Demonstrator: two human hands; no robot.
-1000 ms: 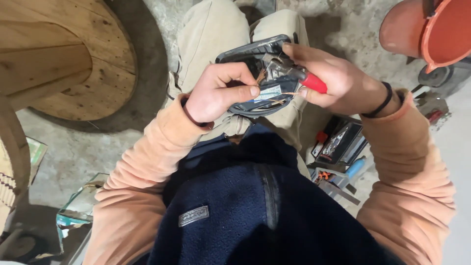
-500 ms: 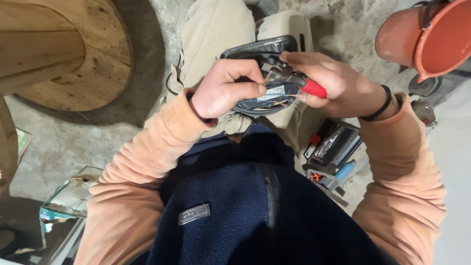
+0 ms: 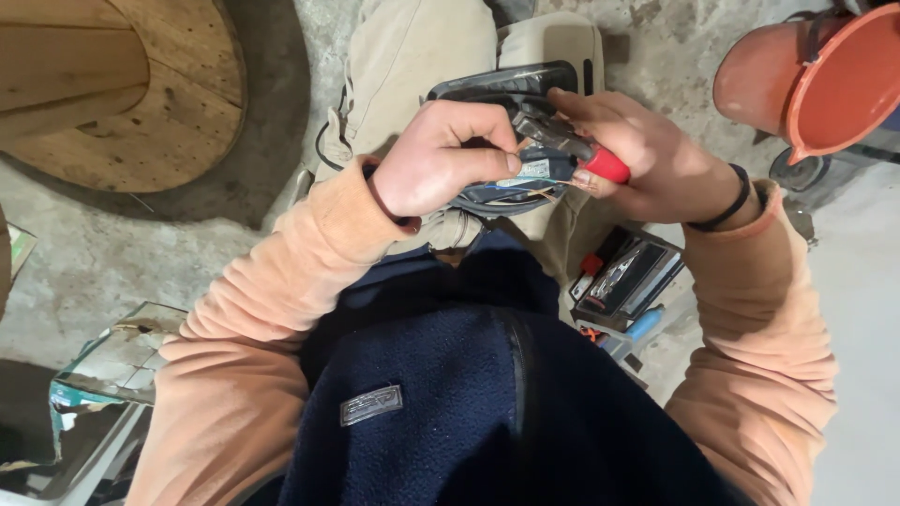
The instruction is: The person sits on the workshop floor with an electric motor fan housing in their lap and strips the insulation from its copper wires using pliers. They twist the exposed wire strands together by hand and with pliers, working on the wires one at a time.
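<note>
My left hand (image 3: 441, 155) grips the near edge of a dark, rounded electrical device (image 3: 511, 89) held over my lap, thumb and fingers pinching its wires (image 3: 525, 178). My right hand (image 3: 647, 155) is closed on red-handled pliers (image 3: 600, 164), their jaws pointing left into the device's open side, close to my left fingertips. A black band circles my right wrist. Beige trousers and my orange sleeves frame the work.
A large wooden cable spool (image 3: 112, 84) lies at the upper left on the concrete floor. An orange bucket (image 3: 825, 80) stands at the upper right. A small open case with tools (image 3: 623, 276) sits by my right knee. Crumpled packaging (image 3: 103, 365) lies at lower left.
Both hands and the device sit slightly higher and more central in view as my head shifts. The pliers stay at the device's opening; the grip is unchanged.
</note>
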